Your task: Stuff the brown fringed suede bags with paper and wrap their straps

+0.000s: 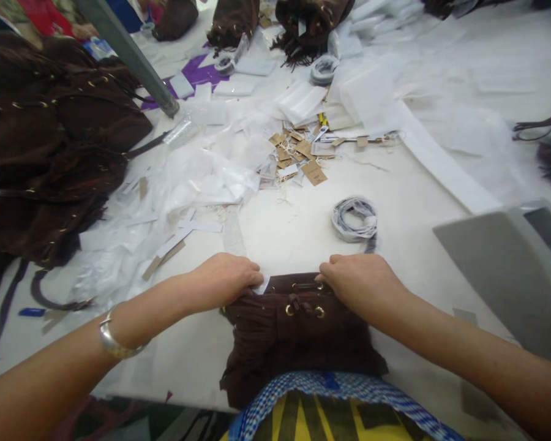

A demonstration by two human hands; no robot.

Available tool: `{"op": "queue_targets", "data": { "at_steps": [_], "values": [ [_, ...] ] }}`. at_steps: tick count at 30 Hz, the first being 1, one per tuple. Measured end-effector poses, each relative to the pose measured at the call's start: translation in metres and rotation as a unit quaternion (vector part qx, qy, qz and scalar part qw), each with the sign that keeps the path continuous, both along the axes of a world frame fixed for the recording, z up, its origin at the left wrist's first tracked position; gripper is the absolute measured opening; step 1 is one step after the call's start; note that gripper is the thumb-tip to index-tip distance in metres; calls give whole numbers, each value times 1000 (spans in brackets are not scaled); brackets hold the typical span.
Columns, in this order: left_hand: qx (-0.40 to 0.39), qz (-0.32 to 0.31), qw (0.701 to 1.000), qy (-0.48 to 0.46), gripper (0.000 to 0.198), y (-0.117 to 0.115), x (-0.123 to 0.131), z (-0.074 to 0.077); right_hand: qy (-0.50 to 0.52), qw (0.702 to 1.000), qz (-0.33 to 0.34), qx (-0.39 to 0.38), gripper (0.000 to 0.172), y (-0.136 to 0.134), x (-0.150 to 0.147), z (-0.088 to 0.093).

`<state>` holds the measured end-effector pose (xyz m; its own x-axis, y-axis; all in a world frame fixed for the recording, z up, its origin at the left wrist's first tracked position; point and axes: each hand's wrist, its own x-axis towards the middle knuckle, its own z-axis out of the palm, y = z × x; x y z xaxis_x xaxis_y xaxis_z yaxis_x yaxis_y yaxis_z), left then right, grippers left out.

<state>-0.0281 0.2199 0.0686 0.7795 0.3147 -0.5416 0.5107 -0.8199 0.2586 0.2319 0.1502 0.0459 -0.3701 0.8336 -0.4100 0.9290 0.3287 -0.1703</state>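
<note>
A small dark brown suede drawstring bag [298, 334] with gold eyelets and fringe lies at the near edge of the white table [284, 239], right in front of me. My left hand [224, 278] is curled closed on the bag's top left rim, where a bit of white paper shows under the fingers. My right hand [360, 282] is closed on the top right rim. A silver bangle sits on my left wrist.
A heap of the same brown bags [50, 153] fills the left side. Clear plastic sleeves [197, 171] and kraft paper tags [303, 156] litter the middle. A coil of grey cord [354, 219] lies just beyond my right hand. A grey chair back [500, 269] stands at right, a metal post [128, 55] at upper left.
</note>
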Motion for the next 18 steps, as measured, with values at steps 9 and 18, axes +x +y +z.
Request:
{"op": "queue_targets", "data": {
  "at_steps": [9, 18],
  "values": [
    [-66, 103, 992, 2, 13, -6, 5, -3, -12, 999, 34, 11, 25, 8, -3, 5],
    [-98, 122, 985, -70, 14, 0, -6, -11, -40, 998, 36, -14, 32, 6, 8, 9]
  ]
}}
